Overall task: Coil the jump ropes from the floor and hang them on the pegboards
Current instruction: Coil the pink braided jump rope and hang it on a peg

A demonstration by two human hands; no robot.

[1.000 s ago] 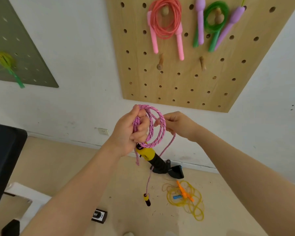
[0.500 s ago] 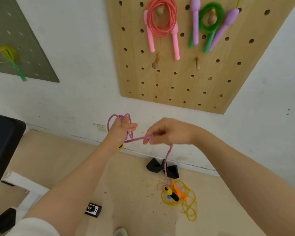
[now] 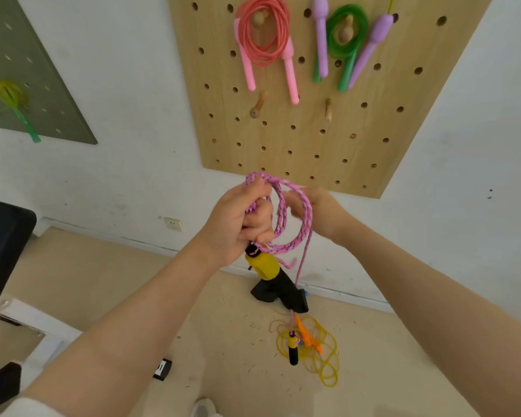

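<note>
- The wooden pegboard (image 3: 283, 139) fills the wall ahead of us: pale, smooth plywood drilled with round holes. A coral rope with pink handles (image 3: 263, 34) and a green rope with lilac handles (image 3: 346, 31) already hang there coiled, and two short wooden pegs (image 3: 257, 106) below them look free.
- A second, grey-green pegboard (image 3: 57, 94) sits to the left with a blurred green rope (image 3: 9, 97) on it.
- The floor (image 3: 103, 281) is beige and scuffed. A thin, glossy yellow rope with orange handles (image 3: 313, 353) lies on it in a loose tangle, not yet coiled.
- Half a second ago our hands were apart with one strand stretched between them. Now they have come together again and another turn lies on the bundle, so we judge the coiling is nearly done.
- Our left hand (image 3: 238, 224) is clenched around the gathered loops of the pink rope (image 3: 286, 218) and the top of its yellow and black handle (image 3: 266, 266), which hangs just beneath the fist.
- Our right hand (image 3: 316, 212) is beside the coil and touching it, its fingers hidden by the loops and blurred. It seems to pinch the cord, though we cannot tell for sure.
- The pink rope is braided cord, speckled and matte, soft enough to fall in round loops.
- One tail drops straight down to the second handle (image 3: 292, 350), small and black, dangling low over the yellow tangle. That length is left to wind before hanging.
</note>
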